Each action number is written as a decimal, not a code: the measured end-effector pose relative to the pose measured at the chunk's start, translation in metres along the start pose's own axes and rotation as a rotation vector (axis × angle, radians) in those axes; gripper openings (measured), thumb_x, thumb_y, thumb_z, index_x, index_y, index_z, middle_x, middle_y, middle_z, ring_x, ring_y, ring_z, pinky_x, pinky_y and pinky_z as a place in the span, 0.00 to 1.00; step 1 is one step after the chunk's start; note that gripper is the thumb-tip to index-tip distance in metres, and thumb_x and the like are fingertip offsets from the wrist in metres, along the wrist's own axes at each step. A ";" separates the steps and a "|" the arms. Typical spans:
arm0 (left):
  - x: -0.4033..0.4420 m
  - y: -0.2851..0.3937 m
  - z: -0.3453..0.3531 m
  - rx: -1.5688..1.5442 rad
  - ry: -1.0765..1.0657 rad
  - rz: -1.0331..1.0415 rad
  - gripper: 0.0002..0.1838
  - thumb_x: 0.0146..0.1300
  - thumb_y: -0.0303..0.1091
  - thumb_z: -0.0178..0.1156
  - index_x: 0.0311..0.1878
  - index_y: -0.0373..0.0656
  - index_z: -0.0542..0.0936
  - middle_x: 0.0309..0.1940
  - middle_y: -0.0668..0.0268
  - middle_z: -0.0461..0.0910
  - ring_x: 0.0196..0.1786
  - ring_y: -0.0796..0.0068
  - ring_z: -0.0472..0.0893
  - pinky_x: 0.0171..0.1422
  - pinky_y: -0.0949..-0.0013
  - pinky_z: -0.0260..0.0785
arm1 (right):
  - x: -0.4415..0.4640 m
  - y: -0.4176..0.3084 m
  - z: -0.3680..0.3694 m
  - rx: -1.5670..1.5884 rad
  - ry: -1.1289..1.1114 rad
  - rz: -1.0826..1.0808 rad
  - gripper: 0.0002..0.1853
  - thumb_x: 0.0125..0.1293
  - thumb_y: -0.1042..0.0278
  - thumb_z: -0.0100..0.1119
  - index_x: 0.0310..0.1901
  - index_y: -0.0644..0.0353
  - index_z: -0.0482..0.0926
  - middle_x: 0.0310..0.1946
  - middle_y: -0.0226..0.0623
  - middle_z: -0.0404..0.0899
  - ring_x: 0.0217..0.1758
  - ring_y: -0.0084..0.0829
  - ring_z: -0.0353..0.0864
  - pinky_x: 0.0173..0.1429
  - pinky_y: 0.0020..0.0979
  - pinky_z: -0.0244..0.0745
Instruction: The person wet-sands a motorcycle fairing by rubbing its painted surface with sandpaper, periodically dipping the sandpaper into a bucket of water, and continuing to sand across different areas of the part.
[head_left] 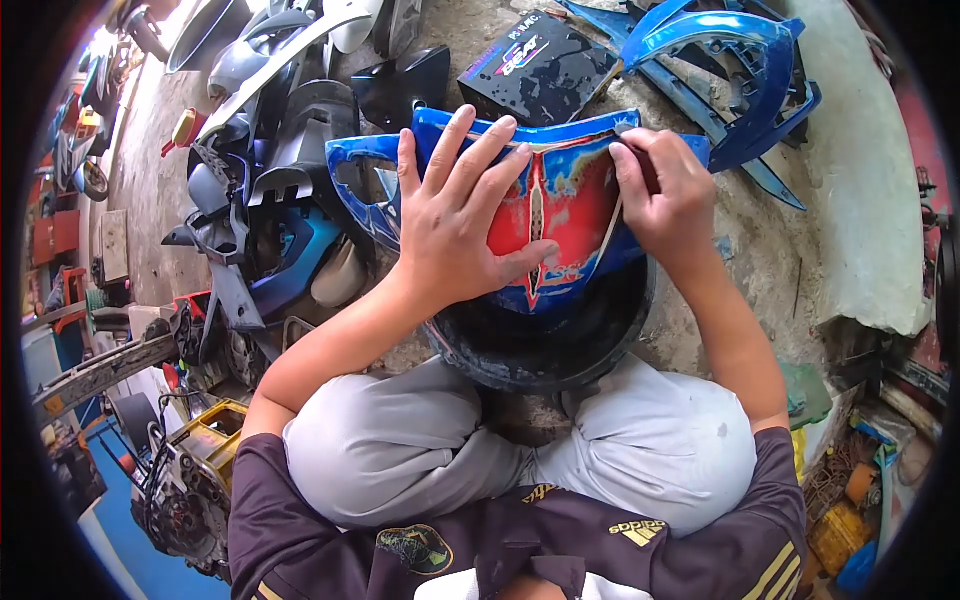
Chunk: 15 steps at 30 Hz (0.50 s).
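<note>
A motorcycle body panel [585, 215], blue with worn red and whitish patches, rests over a round black tub [545, 375] between my knees. Down its middle runs a narrow slot with a perforated insert. My left hand [450, 225] lies spread on the panel's left side, fingers pointing away from me and thumb near the slot. At the upper right edge, my right hand [668, 195] has its fingers curled and pinched against the surface. Whatever those fingertips may hold is too small or hidden to make out.
Beyond the panel stands a wet black box [540, 65] with printed lettering. Blue fairing parts [770, 85] lie at the upper right. Dark and grey motorcycle plastics [310, 140] are heaped to the left. An engine [185, 505] sits at the lower left beside a yellow crate [212, 440].
</note>
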<state>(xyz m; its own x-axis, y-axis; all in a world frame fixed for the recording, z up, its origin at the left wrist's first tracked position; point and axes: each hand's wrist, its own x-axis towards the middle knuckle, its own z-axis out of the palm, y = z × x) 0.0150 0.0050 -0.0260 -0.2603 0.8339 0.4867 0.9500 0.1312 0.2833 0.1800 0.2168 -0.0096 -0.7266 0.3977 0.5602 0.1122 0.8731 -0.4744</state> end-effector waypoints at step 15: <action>0.002 0.001 0.003 -0.042 0.001 -0.016 0.45 0.61 0.68 0.77 0.77 0.54 0.81 0.85 0.63 0.73 0.92 0.48 0.62 0.91 0.20 0.32 | 0.010 0.010 -0.001 -0.026 0.046 -0.116 0.12 0.64 0.81 0.67 0.49 0.62 0.85 0.35 0.43 0.81 0.40 0.46 0.83 0.49 0.45 0.81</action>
<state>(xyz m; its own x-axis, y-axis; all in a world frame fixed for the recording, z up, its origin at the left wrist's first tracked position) 0.0157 0.0086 -0.0276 -0.2752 0.8314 0.4828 0.9377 0.1215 0.3254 0.1746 0.2292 -0.0083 -0.7042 0.3051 0.6411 0.0472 0.9211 -0.3865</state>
